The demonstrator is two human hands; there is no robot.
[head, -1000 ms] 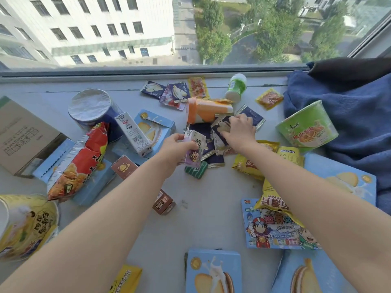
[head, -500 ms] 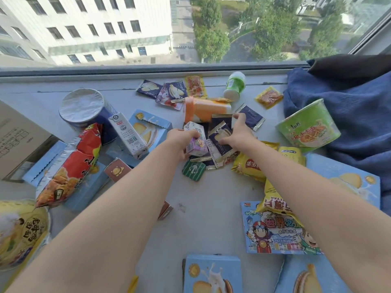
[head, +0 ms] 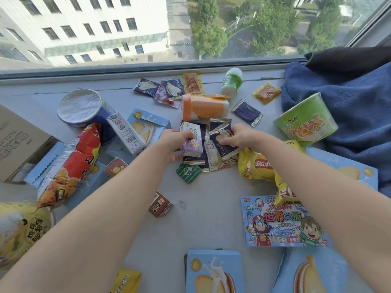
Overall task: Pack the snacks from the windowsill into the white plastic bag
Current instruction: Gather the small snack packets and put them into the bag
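Note:
Snacks lie scattered over the grey windowsill (head: 201, 218). My left hand (head: 172, 142) grips a small purple and white carton (head: 190, 142) in the middle of the sill. Just to its right, my right hand (head: 237, 136) pinches a dark blue snack packet (head: 222, 137) lifted off a pile of similar packets (head: 208, 161). A green striped packet (head: 188, 172) sits below the pile. An orange and white bottle (head: 204, 107) lies on its side just behind both hands. No white plastic bag is in view.
A red chip bag (head: 69, 166), a milk carton (head: 125, 132), a foil-topped can (head: 81, 105) and a cardboard box (head: 17, 140) fill the left. A green noodle bowl (head: 306, 119), blue cloth (head: 349, 98), yellow chip bags (head: 256, 163) and blue biscuit boxes (head: 213, 271) lie right and near.
Both hands have drawn slightly closer together. My right hand has gone from resting on the packet pile to pinching and lifting a dark blue packet. My left hand keeps hold of the purple carton.

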